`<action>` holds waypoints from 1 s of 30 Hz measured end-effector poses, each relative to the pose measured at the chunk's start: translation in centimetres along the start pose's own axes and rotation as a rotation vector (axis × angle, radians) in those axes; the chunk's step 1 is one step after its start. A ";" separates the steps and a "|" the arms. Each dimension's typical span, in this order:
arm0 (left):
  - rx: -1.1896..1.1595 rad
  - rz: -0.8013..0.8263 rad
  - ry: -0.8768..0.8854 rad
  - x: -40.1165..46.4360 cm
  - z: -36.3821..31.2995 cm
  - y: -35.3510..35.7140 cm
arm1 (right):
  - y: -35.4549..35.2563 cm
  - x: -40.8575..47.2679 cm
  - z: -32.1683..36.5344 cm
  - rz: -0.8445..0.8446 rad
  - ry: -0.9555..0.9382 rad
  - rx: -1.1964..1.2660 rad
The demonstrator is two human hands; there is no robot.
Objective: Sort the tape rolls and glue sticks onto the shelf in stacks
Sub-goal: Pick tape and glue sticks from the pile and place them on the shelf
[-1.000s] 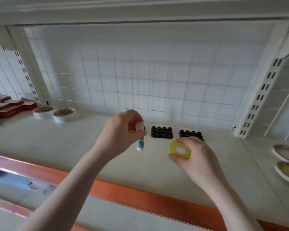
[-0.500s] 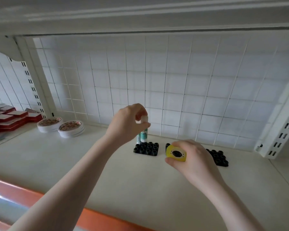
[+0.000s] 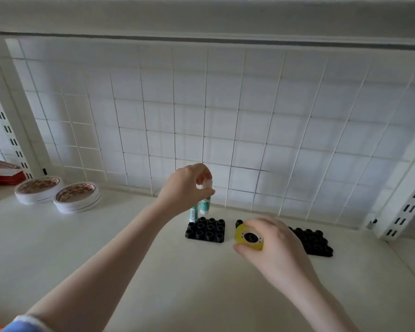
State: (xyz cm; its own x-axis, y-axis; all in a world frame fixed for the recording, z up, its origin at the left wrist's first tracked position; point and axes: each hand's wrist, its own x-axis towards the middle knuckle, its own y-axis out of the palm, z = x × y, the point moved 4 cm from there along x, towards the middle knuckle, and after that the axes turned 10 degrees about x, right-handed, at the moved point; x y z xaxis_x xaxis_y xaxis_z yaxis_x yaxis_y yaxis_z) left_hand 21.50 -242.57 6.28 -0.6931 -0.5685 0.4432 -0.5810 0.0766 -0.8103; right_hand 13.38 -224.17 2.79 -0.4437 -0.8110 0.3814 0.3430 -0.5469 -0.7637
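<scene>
Done so far: One green and white glue stick stands upright at the back left corner of the small black bumpy plastic holder on the cream shelf. That looks like the only task thing put down so far.
In hand now: A second green glue stick with a white cap is just beside the first one, over the back of the same black holder. I cannot tell if its bottom sits in the holder yet.
Tape: The small yellow tape roll is not down yet. It hangs near the left end of the second black bumpy holder, which lies to the right of the first holder.
Still to do: I think the second glue stick must be let go, and the yellow roll must be set on its holder. If more rolls or sticks wait out of view, I cannot tell.
Left hand: The left hand reaches far forward with the arm almost straight. Its fingers curl down and pinch the white cap of the second glue stick from above.
Right hand: The right hand is lower and closer. Its thumb and fingers wrap round the yellow roll, with the hole of the roll facing the camera.
Other things: Two flat round white tape rolls with red print lie far to the left on the shelf. Some red flat packs are at the left edge. A white wire grid is the back wall.
</scene>
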 end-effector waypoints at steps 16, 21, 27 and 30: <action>-0.084 0.058 -0.019 0.5 1.9 2.4 | 0.5 0.0 -1.4 -0.042 0.088 -0.048; -0.077 0.067 -0.044 0.2 2.0 2.0 | 0.5 0.1 -1.4 -0.033 0.076 -0.057; -0.084 0.084 -0.031 -0.5 1.8 1.9 | 0.6 0.1 -1.5 -0.030 0.077 -0.051; -0.099 0.081 -0.032 -0.6 2.0 1.9 | 0.6 0.1 -1.6 -0.027 0.081 -0.048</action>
State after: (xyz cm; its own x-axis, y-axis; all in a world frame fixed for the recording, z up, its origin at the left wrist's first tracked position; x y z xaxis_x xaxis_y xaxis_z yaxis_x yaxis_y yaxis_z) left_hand 21.64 -243.69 3.67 -0.7263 -0.5831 0.3639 -0.5641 0.2032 -0.8003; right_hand 12.24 -224.23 1.51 -0.5187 -0.7754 0.3602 0.2908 -0.5562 -0.7785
